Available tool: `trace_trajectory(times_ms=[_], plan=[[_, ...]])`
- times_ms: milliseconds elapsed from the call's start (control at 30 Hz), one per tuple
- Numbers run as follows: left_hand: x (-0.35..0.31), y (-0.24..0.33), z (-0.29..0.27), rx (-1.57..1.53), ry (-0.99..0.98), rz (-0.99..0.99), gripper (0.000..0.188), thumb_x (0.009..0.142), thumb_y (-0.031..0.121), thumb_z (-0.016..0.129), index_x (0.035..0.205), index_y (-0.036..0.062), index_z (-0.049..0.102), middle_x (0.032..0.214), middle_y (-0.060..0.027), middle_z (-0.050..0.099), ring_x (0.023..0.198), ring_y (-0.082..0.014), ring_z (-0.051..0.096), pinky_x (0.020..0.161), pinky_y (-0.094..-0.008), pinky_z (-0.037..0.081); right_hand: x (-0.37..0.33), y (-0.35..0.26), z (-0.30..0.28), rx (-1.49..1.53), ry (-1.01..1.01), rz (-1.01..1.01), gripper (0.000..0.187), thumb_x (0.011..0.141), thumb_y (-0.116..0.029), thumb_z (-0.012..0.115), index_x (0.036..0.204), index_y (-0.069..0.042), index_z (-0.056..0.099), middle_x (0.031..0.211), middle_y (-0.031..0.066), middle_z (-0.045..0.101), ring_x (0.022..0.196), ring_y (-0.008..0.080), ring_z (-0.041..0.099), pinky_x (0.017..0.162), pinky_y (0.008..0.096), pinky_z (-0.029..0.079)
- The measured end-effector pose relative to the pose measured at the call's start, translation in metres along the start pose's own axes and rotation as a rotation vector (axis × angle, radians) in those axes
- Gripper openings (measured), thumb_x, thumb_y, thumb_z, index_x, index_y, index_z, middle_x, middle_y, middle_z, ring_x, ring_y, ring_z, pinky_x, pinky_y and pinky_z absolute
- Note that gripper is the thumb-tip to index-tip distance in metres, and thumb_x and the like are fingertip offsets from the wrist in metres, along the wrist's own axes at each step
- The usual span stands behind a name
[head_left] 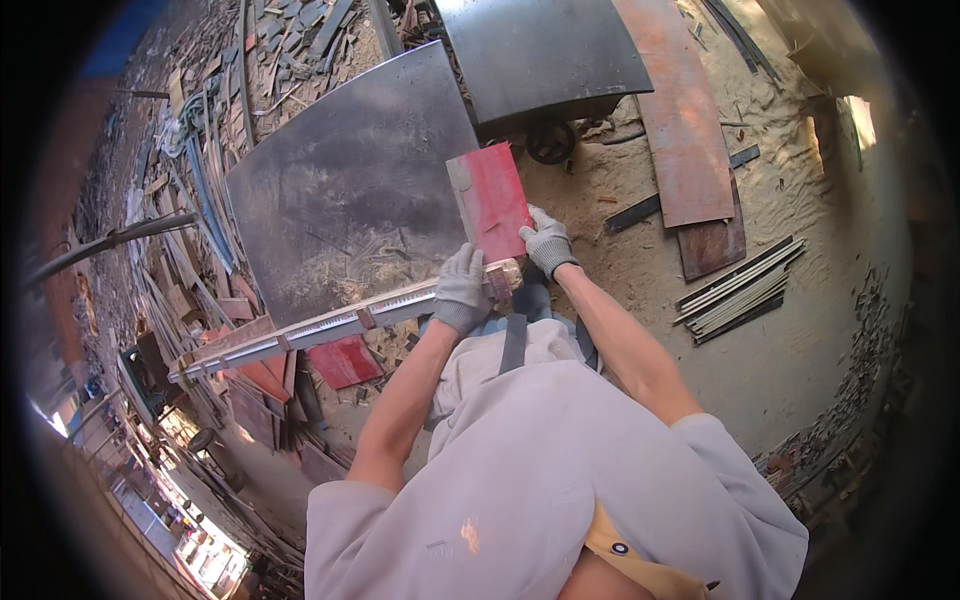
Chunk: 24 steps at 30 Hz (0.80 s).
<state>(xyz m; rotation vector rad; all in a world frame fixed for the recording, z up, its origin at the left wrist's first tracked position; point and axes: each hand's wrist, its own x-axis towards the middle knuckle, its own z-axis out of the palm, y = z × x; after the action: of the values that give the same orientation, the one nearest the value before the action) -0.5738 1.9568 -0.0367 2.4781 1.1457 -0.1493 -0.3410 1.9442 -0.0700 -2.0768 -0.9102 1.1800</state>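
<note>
A red-faced board [492, 200] with a bare, greyish left edge is tilted at the near right edge of the dark metal tabletop [350, 170]. My right hand [548, 242], in a grey knit glove, grips its lower right side. At the lower left corner is my left hand [463, 290], gloved alike, with its fingers closed against the board. Under the left hand, a long wooden rail [330, 324] with a ruler-like strip runs along the table's near edge. The undersides of both hands are hidden.
Sawdust and chips lie on the tabletop. Beyond it stands a second metal surface [545, 50], with a dark handwheel [550, 142] below. A long reddish plank [685, 120] and a bundle of thin strips [742, 290] lie at right. Scrap wood [290, 60] covers the far left ground.
</note>
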Motion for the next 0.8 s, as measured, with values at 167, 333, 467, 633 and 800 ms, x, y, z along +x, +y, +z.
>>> trace_trajectory(times_ms=[167, 333, 467, 633, 800], plan=[[0.02, -0.022, -0.008, -0.139, 0.064, -0.014, 0.088, 0.075, 0.033, 0.08, 0.153, 0.0027, 0.051, 0.157, -0.0259, 0.048, 0.144, -0.0434, 0.049, 0.122, -0.0488, 0.038, 0.008, -0.009, -0.011, -0.351, 0.039, -0.217, 0.076, 0.089, -0.028, 0.079, 0.153, 0.0, 0.051, 0.137, 0.0266, 0.063, 0.129, 0.04, 0.062, 0.11, 0.0444, 0.049], [0.062, -0.049, -0.019, -0.116, 0.172, 0.02, 0.085, 0.071, 0.034, 0.084, 0.147, 0.0076, 0.057, 0.152, -0.0233, 0.053, 0.136, -0.0433, 0.056, 0.115, -0.0498, 0.046, 0.042, -0.019, -0.021, -0.802, -0.022, -0.542, 0.081, 0.084, -0.021, 0.079, 0.153, 0.005, 0.046, 0.12, 0.0217, 0.062, 0.113, 0.0391, 0.06, 0.101, 0.047, 0.052], [0.112, -0.075, -0.043, -0.127, 0.177, 0.022, 0.083, 0.071, 0.035, 0.084, 0.145, 0.007, 0.059, 0.152, -0.0233, 0.053, 0.135, -0.0428, 0.057, 0.114, -0.0489, 0.047, 0.101, -0.041, -0.017, -0.837, 0.006, -0.574, 0.073, 0.083, -0.009, 0.074, 0.15, 0.005, 0.049, 0.115, 0.0213, 0.062, 0.108, 0.0392, 0.061, 0.092, 0.0479, 0.054], [0.184, -0.117, -0.082, -0.135, 0.247, 0.053, 0.078, 0.071, 0.032, 0.085, 0.141, 0.0061, 0.062, 0.149, -0.0236, 0.056, 0.13, -0.0436, 0.061, 0.11, -0.0489, 0.05, 0.183, -0.084, -0.008, -0.859, 0.032, -0.551, 0.07, 0.083, -0.002, 0.068, 0.15, 0.004, 0.049, 0.112, 0.0224, 0.063, 0.107, 0.0408, 0.063, 0.089, 0.0494, 0.056], [0.25, -0.153, -0.114, -0.132, 0.227, 0.049, 0.077, 0.071, 0.034, 0.087, 0.138, 0.0059, 0.063, 0.149, -0.0225, 0.057, 0.126, -0.0436, 0.063, 0.106, -0.0486, 0.053, 0.249, -0.128, -0.008, -0.869, 0.016, -0.522, 0.07, 0.083, 0.0, 0.065, 0.151, 0.004, 0.048, 0.115, 0.023, 0.063, 0.11, 0.0412, 0.063, 0.093, 0.0485, 0.055]])
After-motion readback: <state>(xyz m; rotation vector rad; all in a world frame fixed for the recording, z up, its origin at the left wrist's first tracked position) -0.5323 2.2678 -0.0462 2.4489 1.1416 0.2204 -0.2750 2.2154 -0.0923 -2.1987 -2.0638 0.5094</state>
